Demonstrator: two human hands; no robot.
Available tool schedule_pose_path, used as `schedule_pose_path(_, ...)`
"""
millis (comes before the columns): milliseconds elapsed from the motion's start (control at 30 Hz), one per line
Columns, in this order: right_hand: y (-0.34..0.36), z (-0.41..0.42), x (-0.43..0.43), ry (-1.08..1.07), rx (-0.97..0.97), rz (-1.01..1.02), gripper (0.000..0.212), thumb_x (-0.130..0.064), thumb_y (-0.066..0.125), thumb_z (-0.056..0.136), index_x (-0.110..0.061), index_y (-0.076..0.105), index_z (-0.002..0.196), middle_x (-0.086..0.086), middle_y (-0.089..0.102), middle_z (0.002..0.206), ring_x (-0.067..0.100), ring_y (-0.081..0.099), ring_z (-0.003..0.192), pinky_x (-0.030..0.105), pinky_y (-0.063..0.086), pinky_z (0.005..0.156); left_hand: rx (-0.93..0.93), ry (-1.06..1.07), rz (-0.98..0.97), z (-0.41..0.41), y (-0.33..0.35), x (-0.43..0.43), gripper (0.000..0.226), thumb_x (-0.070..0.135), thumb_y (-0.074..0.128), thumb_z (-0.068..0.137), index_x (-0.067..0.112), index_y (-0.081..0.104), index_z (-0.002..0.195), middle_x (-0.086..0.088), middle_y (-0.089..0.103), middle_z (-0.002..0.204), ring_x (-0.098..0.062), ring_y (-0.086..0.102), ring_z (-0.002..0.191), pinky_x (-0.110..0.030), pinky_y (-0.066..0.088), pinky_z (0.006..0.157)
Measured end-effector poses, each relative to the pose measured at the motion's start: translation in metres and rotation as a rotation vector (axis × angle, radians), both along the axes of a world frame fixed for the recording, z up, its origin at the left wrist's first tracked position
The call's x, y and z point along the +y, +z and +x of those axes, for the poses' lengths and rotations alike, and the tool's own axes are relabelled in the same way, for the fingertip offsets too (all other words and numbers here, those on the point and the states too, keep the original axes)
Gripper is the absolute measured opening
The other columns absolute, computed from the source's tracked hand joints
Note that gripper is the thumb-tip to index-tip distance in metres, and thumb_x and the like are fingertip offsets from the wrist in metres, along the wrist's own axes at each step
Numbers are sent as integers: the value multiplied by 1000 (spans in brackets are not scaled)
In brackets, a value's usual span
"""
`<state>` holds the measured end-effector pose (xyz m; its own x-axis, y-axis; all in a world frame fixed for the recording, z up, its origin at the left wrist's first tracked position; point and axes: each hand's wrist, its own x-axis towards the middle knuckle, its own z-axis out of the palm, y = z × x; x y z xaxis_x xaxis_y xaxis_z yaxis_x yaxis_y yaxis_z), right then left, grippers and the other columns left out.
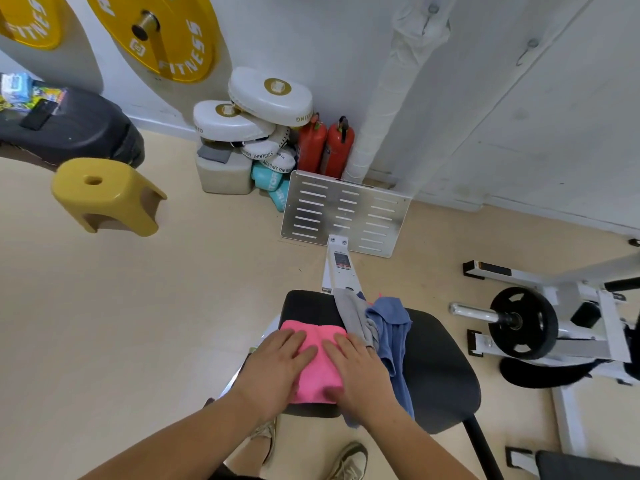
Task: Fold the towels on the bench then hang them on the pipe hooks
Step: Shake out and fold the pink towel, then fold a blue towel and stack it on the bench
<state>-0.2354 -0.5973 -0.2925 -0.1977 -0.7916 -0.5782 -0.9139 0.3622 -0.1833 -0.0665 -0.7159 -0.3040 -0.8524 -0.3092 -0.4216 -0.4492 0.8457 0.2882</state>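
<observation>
Head view: the left grip point(277, 365) and the right grip point(360, 372), both bare hands, lie palms down with fingers straight and a little spread. They press flat on the pink towel point(320, 372) and pinch nothing. That towel sits on the near-left part of the table point(440, 368), a black padded seat, already folded to a small rectangle.

It looks soft, light and limp, a fluffy cloth that will probably not keep a fold once the pressure comes off. It should not slide much on the padded table, and nothing about it is fragile. I would take hold by pinching the folded edge through all its layers, or at the two far corners together, so the layers lift as one and do not fall open on the way to a hook.

Count, placed from the table:
- Three towels, one of each colour. The pink one is at near left. The grey towel point(353, 315) is crumpled at the table's far middle, touching the pink one's right side. The blue towel point(391, 320) is against the grey one and trails over the table's near edge.
- One white pipe point(381, 98), well beyond the table's far end, at the wall.
- Two hooks in view, high above it: one point(429, 15) at the pipe's top and one point(528, 50) further right.
</observation>
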Motion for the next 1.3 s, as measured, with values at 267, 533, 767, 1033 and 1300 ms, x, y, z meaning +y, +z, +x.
schedule_pose_path(267, -20, 4, 2, -62, -14, -142, 92, -44, 81, 74, -23, 41, 154, 4, 41, 161, 29, 36, 150, 48, 37, 117, -37, 18, -60, 1, -13, 1, 81, 50, 92, 46, 34, 73, 122, -4, 73, 125, -26, 72, 113, -44, 60, 90)
schedule_pose_path(533, 19, -4, 28, -213, -49, -348, 39, -38, 53, 92, -28, 60, 129, -7, 60, 130, 16, 59, 118, 35, 54, 91, -96, 59, -40, -25, 13, 4, 66, 39, 68, 81, 28, 50, 144, -8, 48, 148, -33, 43, 139, -48, 37, 115)
schedule_pose_path(767, 14, -68, 66, -609, -39, -161, 34, -44, 54, 98, -33, 51, 131, -9, 53, 122, 10, 55, 109, 21, 44, 81, 180, 58, 42, -42, 34, 20, 50, 30, 75, 62, 26, 71, 112, 3, 71, 106, -21, 67, 88, -31, 59, 69)
schedule_pose_path(1033, -8, -71, 67, -736, -114, -243, 12, -35, 54, 102, -34, 66, 103, -14, 59, 99, 3, 58, 83, 14, 42, 70, 250, 167, 131, -23, 38, 32, 47, 26, 55, 87, 33, 58, 133, 9, 58, 133, -19, 58, 116, -34, 59, 79)
schedule_pose_path(1300, 43, -83, 81, -1039, -330, -453, 10, -18, 56, 99, -16, 60, 89, 4, 66, 82, 17, 60, 74, 19, 47, 63, 218, 187, 171, -38, 42, 29, 41, 26, 55, 94, 20, 62, 133, 4, 56, 141, -20, 55, 125, -29, 48, 95)
